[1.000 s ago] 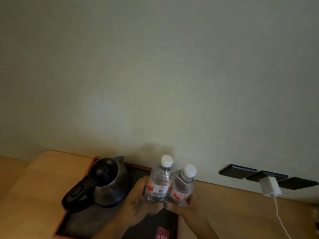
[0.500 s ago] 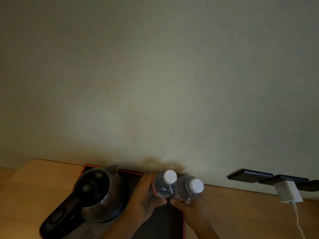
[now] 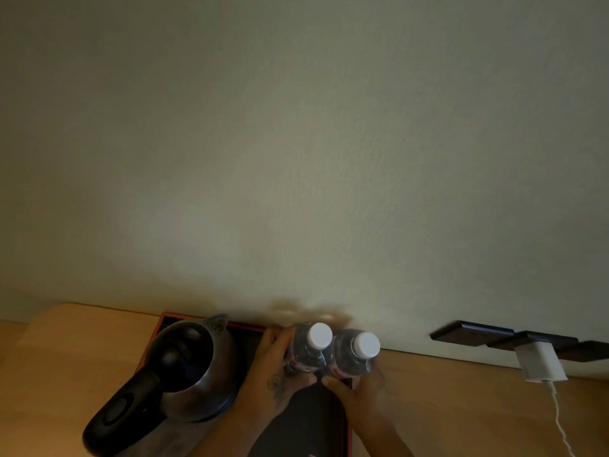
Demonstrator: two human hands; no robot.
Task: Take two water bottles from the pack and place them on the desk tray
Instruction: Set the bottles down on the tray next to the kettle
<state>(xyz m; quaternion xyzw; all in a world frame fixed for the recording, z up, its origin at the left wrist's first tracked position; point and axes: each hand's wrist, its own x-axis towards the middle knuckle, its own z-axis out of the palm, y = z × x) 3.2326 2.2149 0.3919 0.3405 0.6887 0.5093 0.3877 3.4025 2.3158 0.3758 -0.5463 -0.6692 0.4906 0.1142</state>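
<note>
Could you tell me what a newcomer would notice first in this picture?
Two white-capped bottles stand out at the bottom centre, side by side at the tray's back right corner, the left hand and right hand around them. A dark kettle sits on the tray to their left.

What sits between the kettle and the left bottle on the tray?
Only the left hand, wrapped around the left bottle. Behind it, a strip of dark tray lies bare beside the kettle. Head view.

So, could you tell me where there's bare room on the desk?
Free: the desk between the tray and the charger, and left of the kettle. Crowded: the tray, with kettle, both hands and bottles.
</note>
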